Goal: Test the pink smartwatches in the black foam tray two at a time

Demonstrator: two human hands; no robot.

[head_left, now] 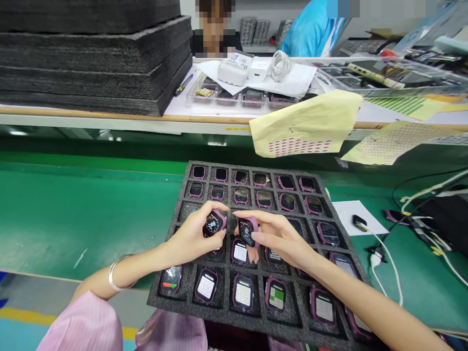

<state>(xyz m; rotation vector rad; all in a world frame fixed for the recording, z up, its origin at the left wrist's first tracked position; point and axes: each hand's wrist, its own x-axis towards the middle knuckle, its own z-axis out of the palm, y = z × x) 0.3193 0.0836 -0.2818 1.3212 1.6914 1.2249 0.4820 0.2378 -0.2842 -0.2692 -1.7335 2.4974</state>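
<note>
Between thumb and fingers, my left hand [199, 231] grips a purple-cased smartwatch [214, 223] whose dark screen shows a lit dial. My right hand [276, 236] pinches a second smartwatch [247, 231], tilted, its screen lit too. Both hands hover over a black foam tray [234, 304] divided into square compartments. Most visible compartments hold a purple watch without a strap. In the far rows the screens are dark; in the near rows several are lit, such as a watch with a white grid [206, 285] and one with green blocks [275, 295]. My hands and right forearm hide some compartments.
Thick black foam sheets [146, 73] are stacked on the shelf at the back left. Yellow label sheets [307, 124] hang over the shelf edge. To the right, a charging puck [360, 223] with white cable lies on paper. Two people are behind the shelf.
</note>
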